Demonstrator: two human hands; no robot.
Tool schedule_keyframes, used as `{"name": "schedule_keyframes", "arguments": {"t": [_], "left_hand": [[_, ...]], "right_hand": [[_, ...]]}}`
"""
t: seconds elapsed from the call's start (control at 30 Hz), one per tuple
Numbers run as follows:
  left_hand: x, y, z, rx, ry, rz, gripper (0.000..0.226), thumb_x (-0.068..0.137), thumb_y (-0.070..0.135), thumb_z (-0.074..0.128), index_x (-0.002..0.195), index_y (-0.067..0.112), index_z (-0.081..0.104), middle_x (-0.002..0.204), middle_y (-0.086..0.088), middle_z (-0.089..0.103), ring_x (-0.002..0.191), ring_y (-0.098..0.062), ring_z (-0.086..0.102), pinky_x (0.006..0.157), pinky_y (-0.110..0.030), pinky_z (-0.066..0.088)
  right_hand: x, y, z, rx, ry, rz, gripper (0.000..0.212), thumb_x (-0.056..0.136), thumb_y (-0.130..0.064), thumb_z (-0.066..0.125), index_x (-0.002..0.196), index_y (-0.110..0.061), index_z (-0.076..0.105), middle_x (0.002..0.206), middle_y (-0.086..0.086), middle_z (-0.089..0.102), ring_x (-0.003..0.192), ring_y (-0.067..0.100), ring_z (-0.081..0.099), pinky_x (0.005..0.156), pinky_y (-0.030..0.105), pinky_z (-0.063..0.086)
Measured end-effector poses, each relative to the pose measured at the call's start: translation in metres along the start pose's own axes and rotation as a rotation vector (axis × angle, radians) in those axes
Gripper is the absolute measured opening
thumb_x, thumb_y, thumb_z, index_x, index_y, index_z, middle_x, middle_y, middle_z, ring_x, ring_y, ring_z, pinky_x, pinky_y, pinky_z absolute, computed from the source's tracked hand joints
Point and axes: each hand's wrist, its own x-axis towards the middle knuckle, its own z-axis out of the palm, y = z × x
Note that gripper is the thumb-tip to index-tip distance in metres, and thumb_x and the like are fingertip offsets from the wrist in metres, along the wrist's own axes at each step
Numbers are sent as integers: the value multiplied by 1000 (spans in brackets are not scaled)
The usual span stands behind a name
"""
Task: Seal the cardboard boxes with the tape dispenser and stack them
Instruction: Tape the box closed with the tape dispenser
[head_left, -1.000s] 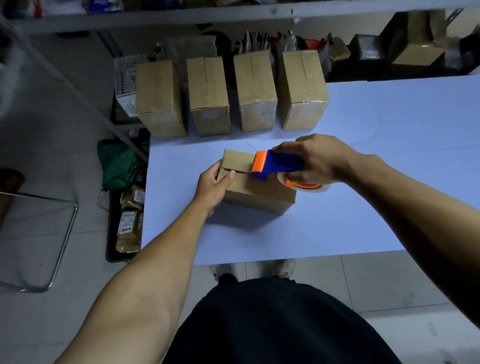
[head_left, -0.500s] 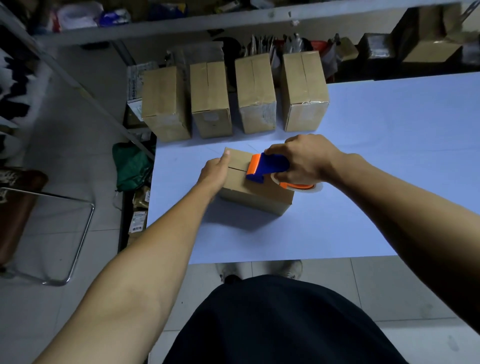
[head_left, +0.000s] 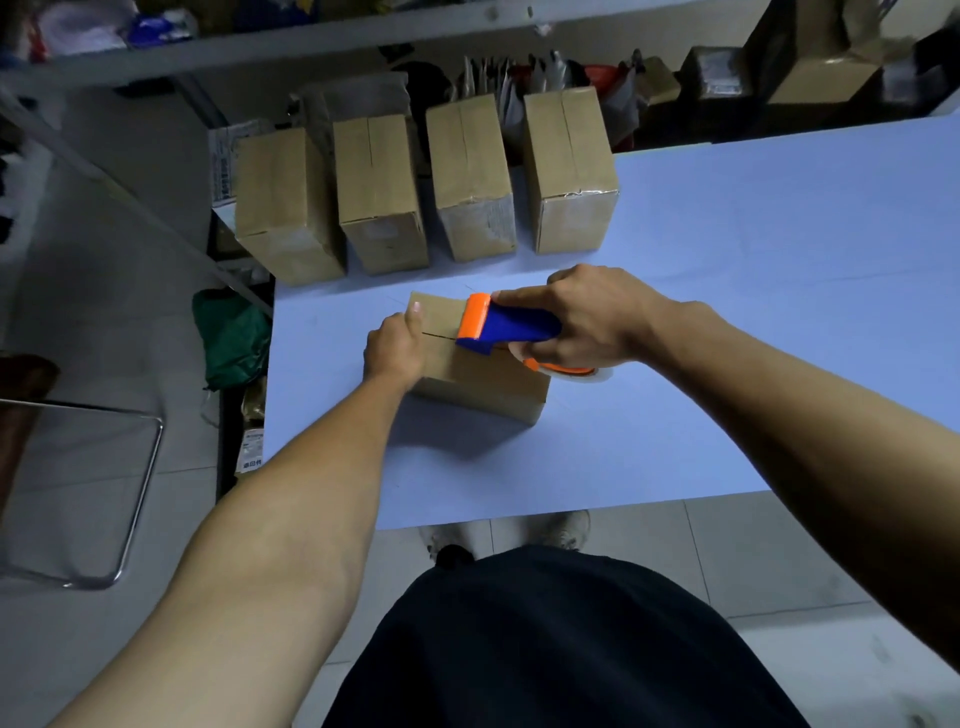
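Note:
A small cardboard box (head_left: 483, 382) lies on the pale blue table (head_left: 753, 312), its top seam running left to right. My left hand (head_left: 392, 351) grips the box's left end, thumb on the top flap. My right hand (head_left: 582, 317) holds the blue and orange tape dispenser (head_left: 506, 325) by its handle. The dispenser's orange front sits on the seam near the middle of the box top. The tape roll (head_left: 571, 370) hangs past the box's right end.
Several cardboard boxes (head_left: 467, 176) stand in a row along the table's far left edge. Shelving (head_left: 311, 41) with packed goods runs behind them. A green bag (head_left: 231, 338) and packets lie on the floor left of the table. A metal chair frame (head_left: 130, 493) stands further left.
The dispenser has slid left along the box's seam toward my left hand. My left thumb has shifted from the seam area onto the far top flap.

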Motion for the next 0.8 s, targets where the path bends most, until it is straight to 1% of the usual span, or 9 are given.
{"name": "schedule_keyframes", "arguments": {"t": [0.07, 0.13, 0.3, 0.43, 0.6, 0.63, 0.7, 0.73, 0.8], "left_hand": [[0, 0, -1, -10, -2, 3, 62, 109, 43, 19, 120, -3, 60, 125, -25, 61, 116, -43, 52, 92, -43, 41], [0, -1, 0, -12, 1, 5, 61, 109, 42, 21, 121, -3, 60, 126, -25, 60, 117, -43, 51, 92, -41, 40], [-2, 3, -1, -25, 14, -9, 61, 109, 42, 22, 123, -4, 60, 128, -27, 59, 118, -44, 51, 93, -42, 39], [-3, 5, -1, -30, 15, -21, 60, 109, 42, 23, 126, -3, 59, 131, -26, 58, 121, -44, 50, 97, -42, 40], [-1, 3, 0, 0, 22, -25, 60, 108, 44, 23, 123, -1, 60, 127, -25, 60, 117, -43, 52, 93, -41, 40], [-2, 3, 0, 16, 27, -28, 60, 108, 44, 23, 126, 0, 58, 129, -24, 59, 119, -43, 51, 94, -42, 40], [-4, 5, 1, 54, 78, -26, 56, 108, 44, 28, 140, 3, 48, 141, -22, 51, 129, -41, 46, 103, -45, 36], [-5, 7, 1, 91, 131, 9, 54, 108, 41, 32, 146, 4, 41, 147, -21, 46, 135, -39, 41, 110, -47, 32], [-7, 13, 3, 192, 244, 165, 50, 107, 27, 40, 151, 4, 34, 156, -17, 35, 145, -34, 29, 119, -49, 23]], "right_hand": [[-11, 10, 2, -7, -11, 10, 63, 91, -51, 56, 150, -44, 36, 92, -3, 46, 84, 22, 48, 69, 31, 36], [-26, 25, 4, 8, -24, 37, 64, 90, -50, 58, 150, -45, 36, 92, -4, 46, 88, 25, 53, 70, 33, 41], [-47, 42, 21, 93, 38, 57, 67, 88, -48, 63, 149, -46, 37, 87, -5, 45, 77, 19, 41, 69, 31, 38], [-58, 49, 35, 114, 45, 78, 68, 87, -50, 63, 149, -48, 36, 89, -5, 46, 78, 18, 43, 70, 32, 41], [-66, 54, 50, 150, 68, 81, 67, 88, -51, 63, 149, -47, 35, 92, -2, 51, 77, 21, 46, 70, 33, 44], [-66, 55, 52, 159, 72, 80, 67, 88, -51, 64, 149, -46, 35, 93, -1, 51, 76, 21, 46, 69, 33, 44], [-66, 58, 55, 157, 71, 74, 67, 89, -50, 64, 149, -44, 36, 94, -2, 50, 75, 22, 47, 68, 33, 44], [-66, 59, 56, 153, 68, 67, 66, 89, -50, 64, 149, -43, 36, 93, -2, 49, 75, 23, 47, 67, 32, 43], [-65, 59, 57, 137, 66, 57, 65, 89, -50, 64, 148, -41, 37, 93, -3, 47, 74, 23, 47, 66, 32, 41]]}}
